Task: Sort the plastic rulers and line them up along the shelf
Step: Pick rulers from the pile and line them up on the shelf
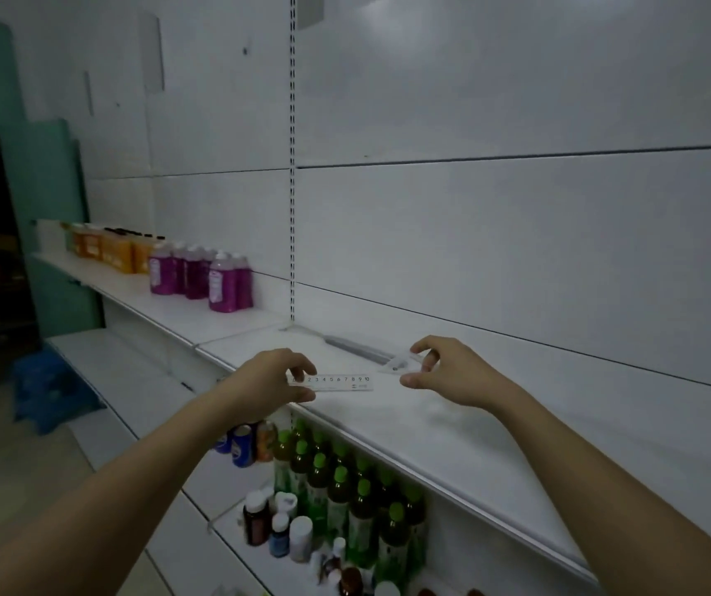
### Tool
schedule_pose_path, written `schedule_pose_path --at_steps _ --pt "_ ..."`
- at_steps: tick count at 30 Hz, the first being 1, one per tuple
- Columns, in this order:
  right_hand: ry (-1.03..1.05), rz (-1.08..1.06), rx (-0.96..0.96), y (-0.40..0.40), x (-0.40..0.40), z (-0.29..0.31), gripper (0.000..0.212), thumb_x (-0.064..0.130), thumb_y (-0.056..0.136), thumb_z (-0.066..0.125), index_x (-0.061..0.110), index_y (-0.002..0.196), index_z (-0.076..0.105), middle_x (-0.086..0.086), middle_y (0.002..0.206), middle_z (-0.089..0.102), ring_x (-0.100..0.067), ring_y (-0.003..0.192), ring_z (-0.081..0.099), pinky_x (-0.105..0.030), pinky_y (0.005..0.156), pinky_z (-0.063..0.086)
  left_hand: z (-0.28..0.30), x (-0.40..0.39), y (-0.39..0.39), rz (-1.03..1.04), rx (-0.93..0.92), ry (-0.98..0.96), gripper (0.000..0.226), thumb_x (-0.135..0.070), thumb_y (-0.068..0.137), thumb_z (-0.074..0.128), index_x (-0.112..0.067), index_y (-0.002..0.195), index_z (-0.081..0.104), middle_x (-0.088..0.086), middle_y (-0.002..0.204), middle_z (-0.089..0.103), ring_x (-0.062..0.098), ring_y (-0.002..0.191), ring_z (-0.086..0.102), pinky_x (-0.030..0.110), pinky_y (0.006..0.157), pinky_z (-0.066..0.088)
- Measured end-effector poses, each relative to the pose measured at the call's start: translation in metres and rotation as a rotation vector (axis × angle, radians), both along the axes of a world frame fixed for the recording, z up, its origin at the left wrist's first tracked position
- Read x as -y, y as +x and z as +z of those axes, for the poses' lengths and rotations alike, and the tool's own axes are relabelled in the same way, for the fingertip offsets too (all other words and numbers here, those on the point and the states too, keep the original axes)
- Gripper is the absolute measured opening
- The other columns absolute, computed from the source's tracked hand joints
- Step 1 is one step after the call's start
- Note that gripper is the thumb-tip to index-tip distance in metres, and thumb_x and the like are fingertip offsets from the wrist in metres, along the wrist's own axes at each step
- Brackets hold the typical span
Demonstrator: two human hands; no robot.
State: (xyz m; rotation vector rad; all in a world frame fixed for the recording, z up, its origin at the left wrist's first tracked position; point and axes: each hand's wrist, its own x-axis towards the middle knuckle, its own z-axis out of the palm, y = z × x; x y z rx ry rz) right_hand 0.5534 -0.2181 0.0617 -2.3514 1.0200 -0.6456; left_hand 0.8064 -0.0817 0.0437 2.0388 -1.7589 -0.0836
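While both arms are stretched forward over the shelf (452, 428), a clear ruler (338, 382) is pinched at its left end by the left hand (274, 382), thumb below and fingers curled over the top edge. Its long axis is laid left to right, roughly along the shelf's front edge, with the numbered scale facing up and the free end pointing toward the right hand (448, 372). A second clear piece, seemingly a small set square (401, 364), is held by the fingertips of the right hand just behind and to the right of the ruler's free end; its exact outline is hard to make out against the white surface in the dim light. Whether the ruler is resting on the shelf or is held slightly above it cannot be told.

The ruler is nearer the left hand, so its placing would be steered from that end, while the free end lies just beside the right thumb. Both wrists are held level, palms turned down and inward. Behind the hands, a grey strip (356, 348) lies against the back panel.
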Motion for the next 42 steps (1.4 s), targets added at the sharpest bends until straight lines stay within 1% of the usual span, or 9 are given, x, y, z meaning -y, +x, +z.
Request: schedule_pose_path --at_steps 7,15,18,23,26,29,32,36,42 --pt "0.045 0.012 0.059 0.083 0.061 0.001 0.046 0.037 0.08 0.076 0.02 0.118 0.056 0.004 0.095 0.062 -0.01 0.081 0.058 -0.023 0.064 0.042 0.011 0.057 0.073 -0.001 0.009 0.023 0.031 -0.035 0.084 0.071 -0.03 0.113 0.062 -0.014 0.101 0.056 0.005 0.089 0.056 0.021 0.079 0.046" --pt "0.036 -0.102 0.066 0.103 0.116 0.005 0.048 0.04 0.08 0.076 0.023 0.12 0.057 0.004 0.105 0.061 -0.012 0.092 0.059 -0.021 0.072 0.043 0.018 0.131 0.114 -0.103 -0.013 -0.03 0.031 -0.031 0.083 0.073 -0.028 0.112 0.064 -0.01 0.103 0.058 0.008 0.088 0.058 0.02 0.076 0.046" --pt "0.054 -0.176 0.068 0.102 0.129 0.001 0.048 0.042 0.081 0.074 0.023 0.12 0.056 0.005 0.106 0.059 -0.01 0.092 0.059 -0.021 0.072 0.043 0.013 0.168 0.121 -0.171 -0.001 -0.027 0.029 -0.032 0.082 0.073 -0.03 0.11 0.065 -0.012 0.102 0.057 0.009 0.088 0.058 0.023 0.078 0.047" --pt "0.082 -0.327 0.053 0.102 0.143 -0.016 0.047 0.043 0.081 0.074 0.024 0.119 0.057 0.005 0.104 0.06 -0.006 0.087 0.059 -0.018 0.069 0.043 -0.005 0.237 0.131 -0.333 0.031 0.008 0.027 -0.033 0.084 0.071 -0.03 0.111 0.065 -0.012 0.102 0.055 0.009 0.089 0.056 0.02 0.076 0.042" --pt "0.128 -0.413 0.081 0.105 0.144 -0.023 0.043 0.036 0.082 0.074 0.02 0.118 0.058 -0.001 0.103 0.062 -0.01 0.08 0.061 -0.02 0.072 0.049 -0.014 0.278 0.134 -0.448 0.065 0.027 0.028 -0.032 0.085 0.069 -0.028 0.112 0.066 -0.009 0.104 0.056 0.01 0.09 0.055 0.022 0.08 0.043" --pt "0.144 -0.521 0.09 0.11 0.144 -0.025 0.041 0.034 0.083 0.074 0.019 0.117 0.058 -0.002 0.099 0.064 -0.015 0.081 0.065 -0.027 0.077 0.053 -0.021 0.31 0.133 -0.546 0.075 0.038 0.027 -0.032 0.086 0.068 -0.026 0.112 0.067 -0.009 0.103 0.056 0.01 0.088 0.054 0.022 0.081 0.043" --pt "0.138 -0.611 0.128 0.119 0.142 -0.023 0.041 0.034 0.082 0.074 0.019 0.118 0.059 -0.001 0.098 0.065 -0.017 0.081 0.066 -0.027 0.076 0.053 -0.028 0.333 0.13 -0.66 0.111 0.054 0.03 -0.033 0.086 0.067 -0.024 0.114 0.068 -0.007 0.102 0.057 0.01 0.088 0.051 0.023 0.083 0.044" --pt "0.123 -0.686 0.139 0.131 0.134 -0.022 0.041 0.033 0.084 0.073 0.019 0.119 0.058 0.0 0.101 0.064 -0.017 0.083 0.066 -0.024 0.076 0.052 -0.036 0.351 0.124 -0.782 0.17 0.08 0.031 -0.032 0.087 0.066 -0.02 0.116 0.068 -0.004 0.102 0.059 0.01 0.087 0.049 0.021 0.078 0.04" --pt "0.13 -0.742 0.133 0.135 0.127 -0.024 0.042 0.034 0.082 0.075 0.02 0.118 0.059 0.003 0.102 0.064 -0.016 0.082 0.069 -0.019 0.072 0.051 -0.043 0.364 0.117 -0.843 0.141 0.15 0.038 -0.034 0.083 0.072 -0.019 0.118 0.067 0.0 0.113 0.062 0.012 0.092 0.053 0.021 0.08 0.041"
